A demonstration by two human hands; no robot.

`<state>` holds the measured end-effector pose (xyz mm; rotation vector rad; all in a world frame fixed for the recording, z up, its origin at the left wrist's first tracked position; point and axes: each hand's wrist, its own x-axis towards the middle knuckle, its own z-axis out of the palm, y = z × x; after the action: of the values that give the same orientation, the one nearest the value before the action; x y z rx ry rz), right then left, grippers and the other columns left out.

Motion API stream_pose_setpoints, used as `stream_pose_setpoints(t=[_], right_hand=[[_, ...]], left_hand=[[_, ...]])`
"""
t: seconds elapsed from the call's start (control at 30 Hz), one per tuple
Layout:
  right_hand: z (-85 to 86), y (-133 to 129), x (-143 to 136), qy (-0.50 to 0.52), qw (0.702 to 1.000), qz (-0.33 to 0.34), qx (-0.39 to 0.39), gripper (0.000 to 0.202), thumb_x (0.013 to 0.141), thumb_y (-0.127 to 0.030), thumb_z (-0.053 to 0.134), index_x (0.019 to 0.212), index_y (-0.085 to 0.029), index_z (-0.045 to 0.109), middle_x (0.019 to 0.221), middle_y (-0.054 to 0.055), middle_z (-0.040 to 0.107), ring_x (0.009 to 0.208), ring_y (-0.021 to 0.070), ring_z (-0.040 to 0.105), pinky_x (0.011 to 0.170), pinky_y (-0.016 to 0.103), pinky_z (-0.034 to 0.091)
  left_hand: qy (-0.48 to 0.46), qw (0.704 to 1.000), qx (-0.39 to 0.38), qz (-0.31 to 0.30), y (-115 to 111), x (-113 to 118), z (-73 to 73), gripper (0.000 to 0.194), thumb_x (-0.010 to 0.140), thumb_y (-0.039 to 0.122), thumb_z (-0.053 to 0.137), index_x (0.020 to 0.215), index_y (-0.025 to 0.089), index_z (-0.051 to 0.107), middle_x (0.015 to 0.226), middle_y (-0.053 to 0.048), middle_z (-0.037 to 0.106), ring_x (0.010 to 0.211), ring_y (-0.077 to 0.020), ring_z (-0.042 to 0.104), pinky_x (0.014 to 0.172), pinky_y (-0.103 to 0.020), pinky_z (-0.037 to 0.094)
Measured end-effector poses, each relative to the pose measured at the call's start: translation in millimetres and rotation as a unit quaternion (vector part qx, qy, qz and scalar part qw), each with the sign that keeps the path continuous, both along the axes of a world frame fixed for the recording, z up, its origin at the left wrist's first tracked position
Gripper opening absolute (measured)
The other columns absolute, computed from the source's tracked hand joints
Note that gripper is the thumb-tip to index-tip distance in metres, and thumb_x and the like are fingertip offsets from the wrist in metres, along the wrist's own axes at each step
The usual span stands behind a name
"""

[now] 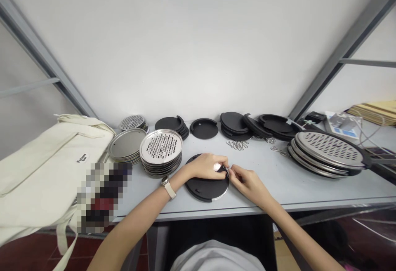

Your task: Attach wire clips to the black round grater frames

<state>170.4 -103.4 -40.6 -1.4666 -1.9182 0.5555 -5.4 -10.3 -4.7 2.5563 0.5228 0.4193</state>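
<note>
A round black plastic base (204,188) lies flat on the table in front of me, with a shiny metal rim along its lower right edge. My left hand (208,166) rests over it, its fingers curled closed on its right edge. Against those fingertips, my right hand (249,183) pinches a small bent metal wire clip (228,172) at the edge. The fingers partly cover the clip, so how it sits on the base cannot be told. To the left stands a stack of round metal graters (161,145). Loose wire clips (238,144) lie behind my right hand.
Black round bases (204,128) line the wall side. Plain metal discs (126,144) are stacked at left, beside a cream bag (46,172). Perforated discs with handles (329,149) are piled at right, near yellow envelopes (375,110). The grey table's front edge (247,210) is close to me.
</note>
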Motion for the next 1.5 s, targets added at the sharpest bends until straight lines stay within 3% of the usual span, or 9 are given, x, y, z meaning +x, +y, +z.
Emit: stream_pose_setpoints(t=[1.0,1.5], right_hand=[[1.2,-1.8,0.2,0.018,0.998,-0.028,0.045,0.033,0.091,-0.034,0.041,0.061,-0.021,0.032,0.054,-0.006,0.031,0.051,0.009,0.032,0.049,0.02,0.03],[-0.3,2.7,-0.2,-0.007,1.0,0.004,0.007,0.029,0.092,-0.032,0.039,0.065,-0.021,0.038,0.053,-0.006,0.041,0.049,0.0098,0.037,0.049,0.022,0.03]], left_hand=[[0.006,1.0,-0.018,0.0,-2.2,1.1,0.2,0.016,0.076,0.027,0.059,0.091,0.023,0.058,0.078,0.005,0.062,0.068,-0.0113,0.055,0.064,-0.02,0.037],[0.025,1.0,-0.007,0.005,-3.5,0.4,4.1,0.012,0.076,0.026,0.059,0.087,0.022,0.058,0.075,0.004,0.061,0.067,-0.0121,0.055,0.062,-0.021,0.037]])
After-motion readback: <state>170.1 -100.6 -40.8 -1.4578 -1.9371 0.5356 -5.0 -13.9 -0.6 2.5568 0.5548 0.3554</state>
